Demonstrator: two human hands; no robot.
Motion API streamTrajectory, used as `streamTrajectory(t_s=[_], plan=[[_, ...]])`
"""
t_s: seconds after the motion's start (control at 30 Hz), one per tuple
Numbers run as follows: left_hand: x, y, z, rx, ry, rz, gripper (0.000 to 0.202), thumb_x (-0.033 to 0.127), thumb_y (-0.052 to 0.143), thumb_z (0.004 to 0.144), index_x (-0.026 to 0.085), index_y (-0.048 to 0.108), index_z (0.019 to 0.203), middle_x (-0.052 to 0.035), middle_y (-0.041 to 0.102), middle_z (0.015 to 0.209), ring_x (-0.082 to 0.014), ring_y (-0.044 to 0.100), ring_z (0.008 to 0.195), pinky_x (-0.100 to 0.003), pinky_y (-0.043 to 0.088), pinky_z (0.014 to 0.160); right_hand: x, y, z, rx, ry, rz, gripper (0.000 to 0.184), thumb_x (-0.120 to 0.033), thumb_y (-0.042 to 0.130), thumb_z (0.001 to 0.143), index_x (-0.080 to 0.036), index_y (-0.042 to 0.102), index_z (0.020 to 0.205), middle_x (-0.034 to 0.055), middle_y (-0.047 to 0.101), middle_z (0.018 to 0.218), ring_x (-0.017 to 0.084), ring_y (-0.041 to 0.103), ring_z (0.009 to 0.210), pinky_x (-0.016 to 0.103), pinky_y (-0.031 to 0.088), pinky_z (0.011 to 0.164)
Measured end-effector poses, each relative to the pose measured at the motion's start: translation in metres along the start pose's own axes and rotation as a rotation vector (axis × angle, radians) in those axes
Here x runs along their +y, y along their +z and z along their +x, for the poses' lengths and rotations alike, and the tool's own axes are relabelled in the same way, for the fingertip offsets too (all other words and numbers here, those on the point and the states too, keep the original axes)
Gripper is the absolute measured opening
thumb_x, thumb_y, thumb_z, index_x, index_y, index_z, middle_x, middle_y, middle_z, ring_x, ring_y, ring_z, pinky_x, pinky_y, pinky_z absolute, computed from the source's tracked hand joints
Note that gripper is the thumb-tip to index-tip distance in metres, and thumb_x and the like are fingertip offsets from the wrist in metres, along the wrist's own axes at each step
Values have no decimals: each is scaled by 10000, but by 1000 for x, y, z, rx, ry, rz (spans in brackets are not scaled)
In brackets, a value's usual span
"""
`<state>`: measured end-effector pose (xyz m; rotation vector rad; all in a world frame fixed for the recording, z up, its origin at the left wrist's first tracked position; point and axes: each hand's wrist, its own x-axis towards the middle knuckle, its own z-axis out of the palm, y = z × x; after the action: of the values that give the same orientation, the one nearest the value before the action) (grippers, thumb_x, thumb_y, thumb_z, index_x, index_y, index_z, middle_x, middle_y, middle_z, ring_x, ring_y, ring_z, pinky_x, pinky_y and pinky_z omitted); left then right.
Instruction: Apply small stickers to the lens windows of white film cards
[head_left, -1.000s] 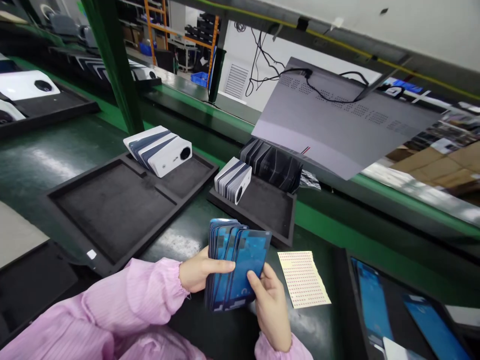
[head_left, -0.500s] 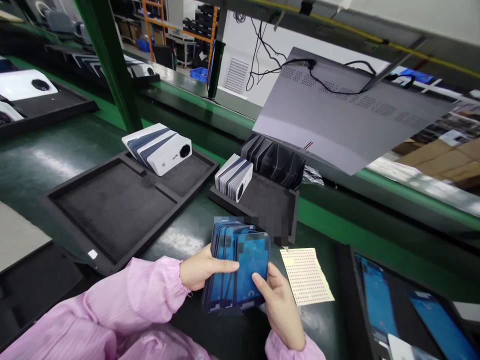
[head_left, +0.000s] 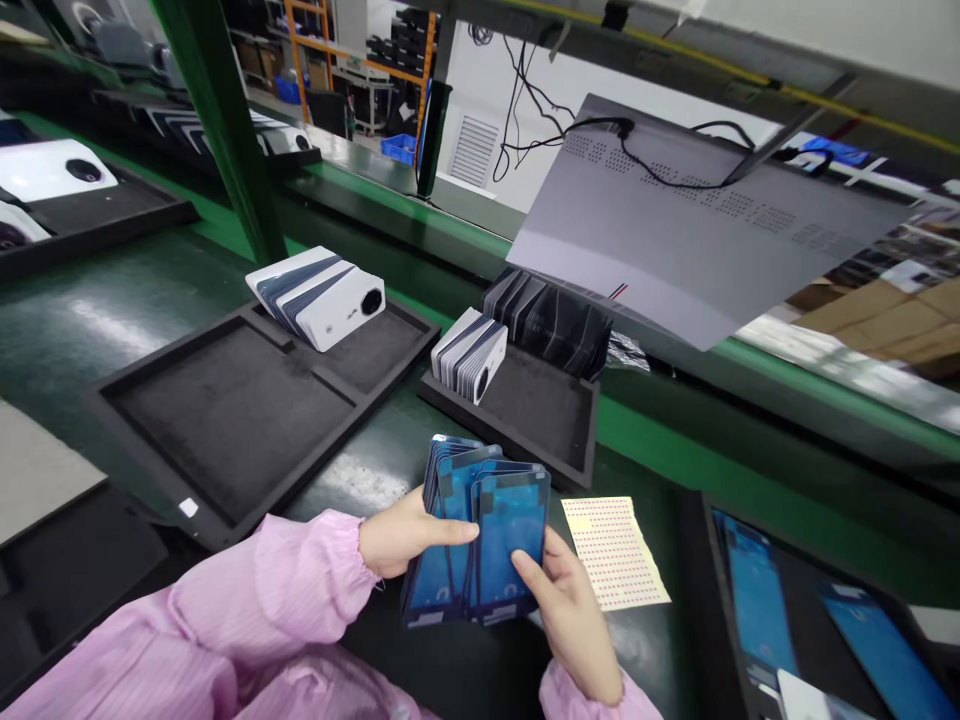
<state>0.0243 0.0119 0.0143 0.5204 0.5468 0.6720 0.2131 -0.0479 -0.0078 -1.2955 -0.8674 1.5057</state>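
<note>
A fanned stack of blue phone frames [head_left: 480, 530] stands upright in front of me, held by both hands. My left hand [head_left: 397, 535], in a pink sleeve, grips the stack from the left with the thumb across its face. My right hand [head_left: 570, 610] is closed on the front frame at the right, thumb pressed on its lower part. A yellowish sheet of small red stickers [head_left: 615, 550] lies on the green bench just right of the stack.
A large black foam tray [head_left: 225, 420] with a leaning pile of white phone backs [head_left: 319, 290] sits to the left. A smaller black tray [head_left: 540, 415] holds white and dark covers. A grey tilted panel [head_left: 690, 240] hangs above. A tray with blue-filmed parts [head_left: 810, 620] lies at right.
The front frame has slid slightly right and down in the fan under my right thumb. Both hands stay on the stack.
</note>
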Motion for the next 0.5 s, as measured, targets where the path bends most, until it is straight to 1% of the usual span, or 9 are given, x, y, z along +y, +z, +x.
streamTrajectory(t_s=[0.03, 0.1, 0.17, 0.2, 0.27, 0.33, 0.37, 0.43, 0.5], plan=[[0, -1, 0, -7, -41, -20, 421, 84, 703, 608, 161, 639, 1016, -81, 712, 920, -211, 667, 803, -342, 501, 754, 0, 0, 1, 16, -11, 21, 344, -311, 678, 740, -231, 606, 1067, 72, 663, 1091, 237, 601, 1003, 403, 440, 913], [1, -3, 1, 15, -124, -73, 428, 71, 695, 550, 152, 657, 969, -78, 719, 861, -216, 671, 728, -326, 511, 667, -2, -5, 1, 91, -51, 99, 347, -318, 679, 736, -248, 601, 1066, 61, 664, 1086, 232, 606, 994, 396, 452, 894], [2, -4, 1, 65, -148, -95, 401, 57, 683, 520, 145, 670, 911, -65, 719, 792, -205, 664, 665, -320, 510, 626, -5, -12, 0, 145, -78, 166, 352, -330, 692, 717, -241, 607, 1046, 66, 674, 1052, 243, 609, 987, 403, 464, 873], [2, -4, 1, 90, -131, -81, 372, 56, 685, 526, 141, 672, 888, -59, 717, 766, -196, 659, 651, -321, 511, 631, -7, -14, -1, 142, -81, 184, 345, -336, 700, 706, -229, 615, 1023, 74, 680, 1027, 253, 609, 987, 411, 467, 867], [3, -3, 0, 123, -60, -27, 323, 67, 699, 567, 142, 670, 880, -52, 715, 765, -182, 656, 672, -330, 511, 681, -7, -15, -3, 85, -66, 181, 335, -338, 707, 698, -213, 620, 996, 89, 681, 1006, 271, 604, 995, 429, 464, 869], [3, -1, -1, 112, 23, 26, 321, 89, 705, 614, 150, 661, 926, -58, 717, 836, -182, 658, 740, -341, 502, 749, -4, -11, -4, 19, -27, 132, 341, -323, 695, 719, -220, 599, 1030, 88, 667, 1046, 265, 595, 1012, 431, 452, 886], [3, 0, -1, 86, 53, 41, 334, 99, 702, 633, 153, 655, 959, -66, 714, 884, -187, 658, 783, -345, 494, 780, -2, -8, -4, -8, -5, 99, 349, -311, 682, 737, -227, 582, 1061, 85, 655, 1079, 256, 590, 1022, 426, 445, 898], [4, 0, -1, 27, 42, 35, 373, 107, 693, 648, 157, 641, 1014, -81, 705, 944, -204, 655, 843, -351, 484, 805, 0, -3, -3, -39, 24, 61, 355, -291, 657, 767, -233, 555, 1102, 81, 634, 1129, 241, 579, 1044, 417, 429, 919], [4, -2, 0, 10, -40, -19, 389, 101, 692, 621, 157, 646, 1003, -81, 713, 901, -213, 664, 794, -346, 499, 742, 0, -2, -1, -21, 15, 88, 335, -291, 652, 771, -226, 561, 1087, 83, 639, 1121, 239, 578, 1048, 412, 426, 924]])
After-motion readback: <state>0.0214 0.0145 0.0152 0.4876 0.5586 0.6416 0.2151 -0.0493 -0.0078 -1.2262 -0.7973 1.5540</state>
